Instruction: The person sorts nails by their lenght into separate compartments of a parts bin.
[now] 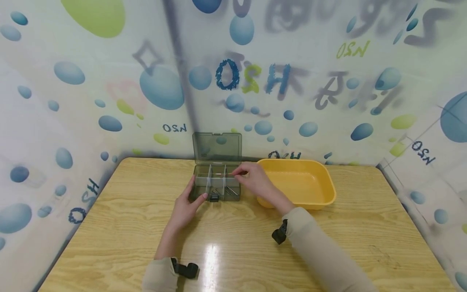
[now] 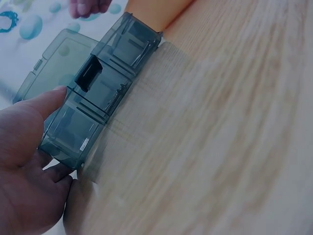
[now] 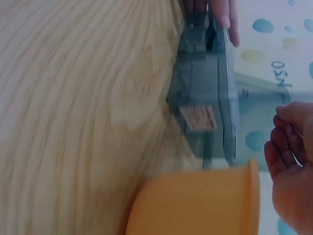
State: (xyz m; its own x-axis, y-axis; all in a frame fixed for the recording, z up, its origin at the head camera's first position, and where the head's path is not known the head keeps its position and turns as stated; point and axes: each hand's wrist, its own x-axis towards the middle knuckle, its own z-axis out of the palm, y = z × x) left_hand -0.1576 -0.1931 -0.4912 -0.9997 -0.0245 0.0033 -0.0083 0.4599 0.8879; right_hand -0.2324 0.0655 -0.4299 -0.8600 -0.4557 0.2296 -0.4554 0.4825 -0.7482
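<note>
A clear grey compartment box [image 1: 198, 194] stands at the back of the table, its lid [image 1: 217, 147] raised against the wall. My left hand [image 1: 183, 209] grips its left front corner, thumb at the front by the black latch [image 2: 89, 73] and fingers along the side. Several thin metal pieces [image 1: 230, 190] lie in the front right compartment; smaller ones show in the front middle one. Over the back right compartment is my right hand [image 1: 254, 178], thumb and forefinger tips together, other fingers curled. I cannot tell whether something tiny sits between those tips.
A yellow plastic basin [image 1: 292, 184] stands just right of the box, under my right wrist. Behind the wooden table [image 1: 240, 247] hangs a white patterned wall covering [image 1: 204, 105]. A paper label [image 3: 198, 117] is stuck on the box's right side.
</note>
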